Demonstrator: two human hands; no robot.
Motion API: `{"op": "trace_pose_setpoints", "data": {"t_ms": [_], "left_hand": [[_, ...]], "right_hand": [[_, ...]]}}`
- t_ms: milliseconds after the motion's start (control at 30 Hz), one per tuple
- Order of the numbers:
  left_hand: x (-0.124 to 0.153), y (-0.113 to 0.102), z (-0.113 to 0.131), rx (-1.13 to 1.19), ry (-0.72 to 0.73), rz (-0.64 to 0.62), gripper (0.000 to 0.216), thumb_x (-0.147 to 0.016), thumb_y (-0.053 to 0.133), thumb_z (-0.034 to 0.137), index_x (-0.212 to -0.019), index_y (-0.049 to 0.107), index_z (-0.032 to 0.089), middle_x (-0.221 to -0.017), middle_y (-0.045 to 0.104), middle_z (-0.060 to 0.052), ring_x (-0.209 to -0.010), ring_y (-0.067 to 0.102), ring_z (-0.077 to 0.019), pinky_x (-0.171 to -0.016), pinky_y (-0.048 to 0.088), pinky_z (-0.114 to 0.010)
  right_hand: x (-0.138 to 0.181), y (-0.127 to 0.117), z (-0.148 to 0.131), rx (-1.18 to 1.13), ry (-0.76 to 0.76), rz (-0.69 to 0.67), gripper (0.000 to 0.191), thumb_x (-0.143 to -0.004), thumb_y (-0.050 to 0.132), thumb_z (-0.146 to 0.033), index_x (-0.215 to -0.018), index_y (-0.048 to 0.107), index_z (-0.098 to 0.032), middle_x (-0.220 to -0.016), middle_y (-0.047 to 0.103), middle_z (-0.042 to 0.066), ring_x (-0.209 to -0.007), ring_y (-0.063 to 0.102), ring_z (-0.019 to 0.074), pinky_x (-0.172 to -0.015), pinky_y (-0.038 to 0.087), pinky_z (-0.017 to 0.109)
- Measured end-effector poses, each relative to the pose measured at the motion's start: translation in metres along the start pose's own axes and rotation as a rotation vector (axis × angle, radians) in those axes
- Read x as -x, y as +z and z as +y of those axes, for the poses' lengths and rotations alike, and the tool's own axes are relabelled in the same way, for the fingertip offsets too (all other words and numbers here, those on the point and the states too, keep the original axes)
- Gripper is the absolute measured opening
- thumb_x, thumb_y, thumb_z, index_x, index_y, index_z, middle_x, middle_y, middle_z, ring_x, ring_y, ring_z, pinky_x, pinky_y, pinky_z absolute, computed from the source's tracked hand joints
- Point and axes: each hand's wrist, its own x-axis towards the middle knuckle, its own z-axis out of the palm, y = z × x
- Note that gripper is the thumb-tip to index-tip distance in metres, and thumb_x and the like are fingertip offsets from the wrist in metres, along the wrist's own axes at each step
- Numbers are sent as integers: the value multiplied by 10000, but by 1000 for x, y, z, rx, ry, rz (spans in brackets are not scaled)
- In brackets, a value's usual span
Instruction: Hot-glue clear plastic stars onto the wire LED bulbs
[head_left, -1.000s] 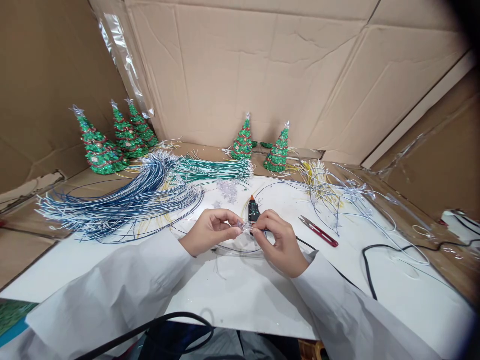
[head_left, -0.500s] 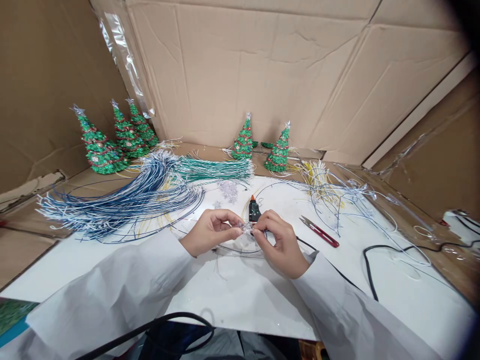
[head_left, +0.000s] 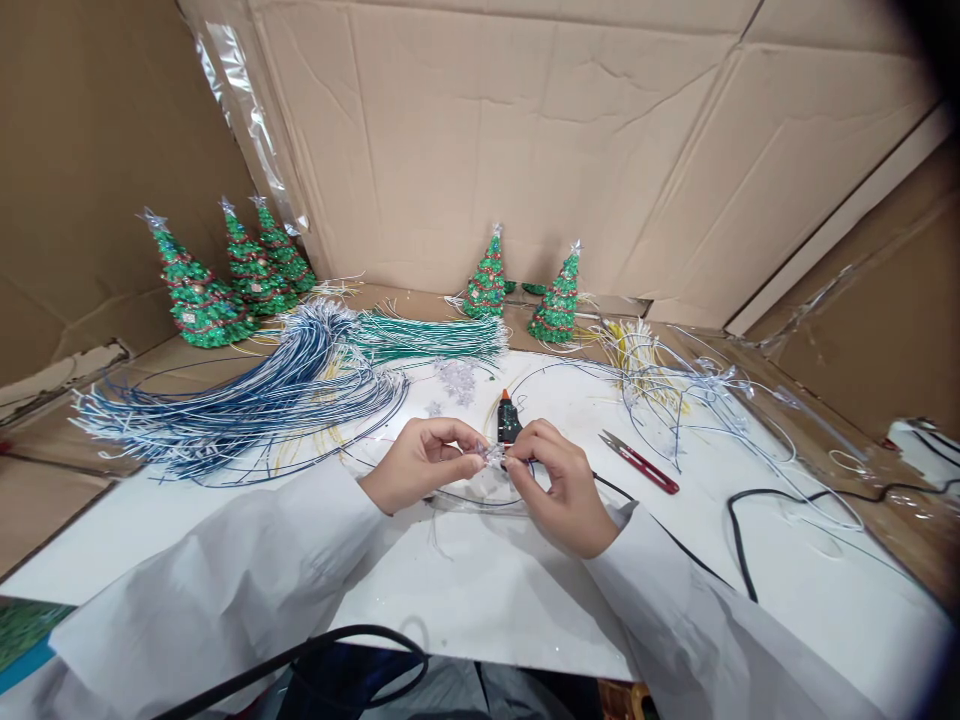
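Note:
Over the middle of the white table, my left hand (head_left: 427, 462) pinches a small clear, shiny piece (head_left: 495, 455) between thumb and forefinger. My right hand (head_left: 556, 485) is closed on the other side of the same piece, fingertips close to the left ones. The piece looks like a clear plastic star or snowflake, partly hidden by my fingers. Just beyond my hands lies a black glue gun (head_left: 508, 418) with an orange tip. A dark wire (head_left: 480, 500) curves beneath my hands. Small clear pieces (head_left: 456, 382) are piled farther back.
Red-handled thread snips (head_left: 640, 462) lie to the right. Bundles of blue wire (head_left: 247, 415), green wire (head_left: 431, 338) and yellow wire (head_left: 637, 360) spread across the back. Small green Christmas trees (head_left: 199, 290) stand along the cardboard wall (head_left: 480, 130). A black cable (head_left: 739, 540) runs at right.

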Motion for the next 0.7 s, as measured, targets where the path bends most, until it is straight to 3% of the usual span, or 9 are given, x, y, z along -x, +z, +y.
{"op": "trace_pose_setpoints", "data": {"t_ms": [467, 700], "left_hand": [[-3, -4, 5, 56, -38, 5, 220, -605, 768, 268, -757, 695, 128, -676, 653, -34, -604, 564, -112, -546, 464, -211], [-5, -10, 7, 138, -55, 70, 226, -616, 762, 279, -780, 703, 136, -658, 654, -32, -563, 541, -101, -526, 419, -204]], "right_hand": [[-4, 0, -4, -46, 29, 43, 152, -818, 519, -192, -667, 538, -194, -665, 512, 16, -645, 492, 153, -613, 393, 303], [-1, 1, 5, -51, 97, 63, 105, -818, 557, -238, -829, 652, -196, -744, 560, 30, -702, 541, 159, -647, 429, 305]]}}
